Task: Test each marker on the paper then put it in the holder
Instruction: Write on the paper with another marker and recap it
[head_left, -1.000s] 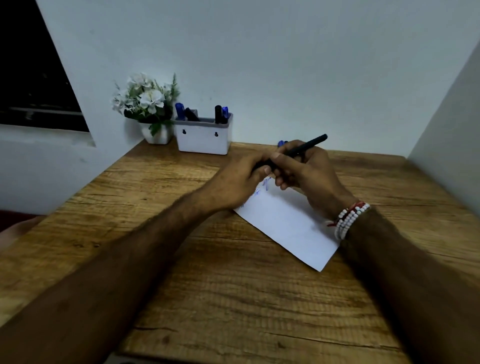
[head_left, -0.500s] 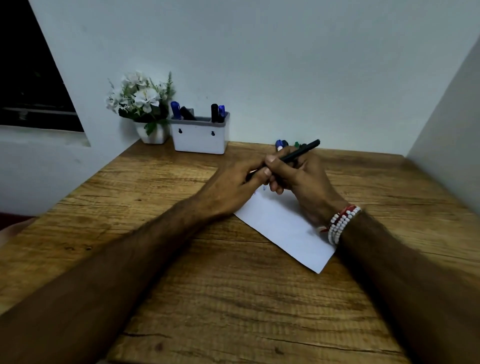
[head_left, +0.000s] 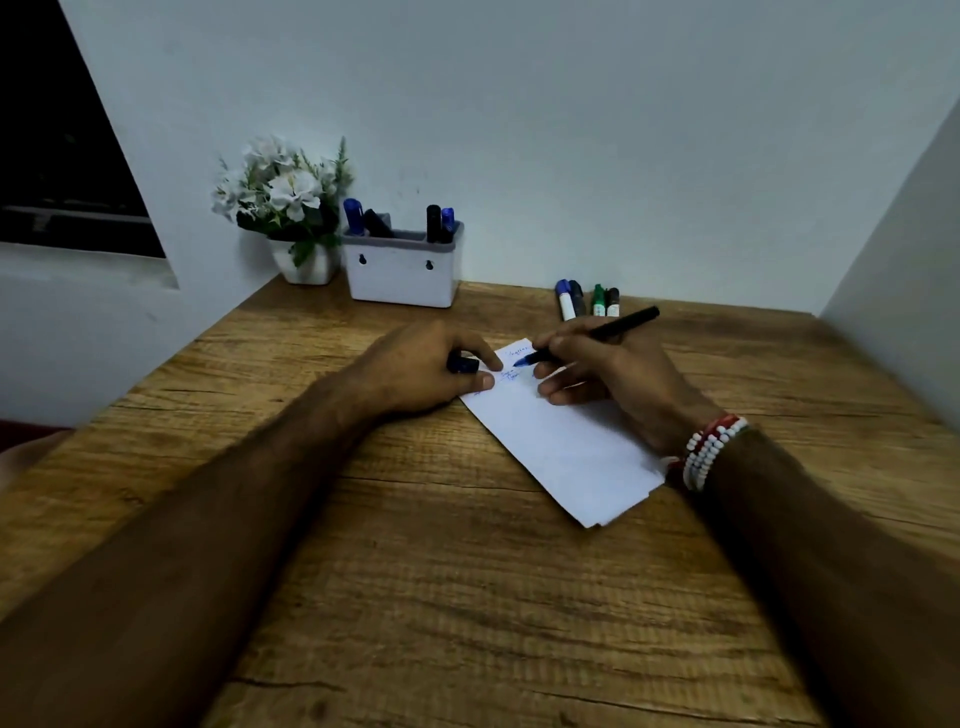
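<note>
Right hand (head_left: 613, 374) grasps one marker (head_left: 597, 335), tip on one paper (head_left: 561, 447) | left hand (head_left: 415, 374) clutches one cap (head_left: 462, 364) | far holder (head_left: 400, 278): four markers (head_left: 432, 223) | far right: four loose markers (head_left: 566, 301)

Left hand (head_left: 431, 369): fingers curled round cap (head_left: 462, 364), forearm extended forward.
Right hand (head_left: 608, 374): pinches marker (head_left: 597, 335), wrist low.

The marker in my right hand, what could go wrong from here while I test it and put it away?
The marker has its tip near the far end of the narrow paper; a stroke could run onto the wooden table.
The left hand grips the cap; dropping the marker into the holder uncapped could dry it out.
The holder stands right beside the flower pot, which a reach might knock.
</note>
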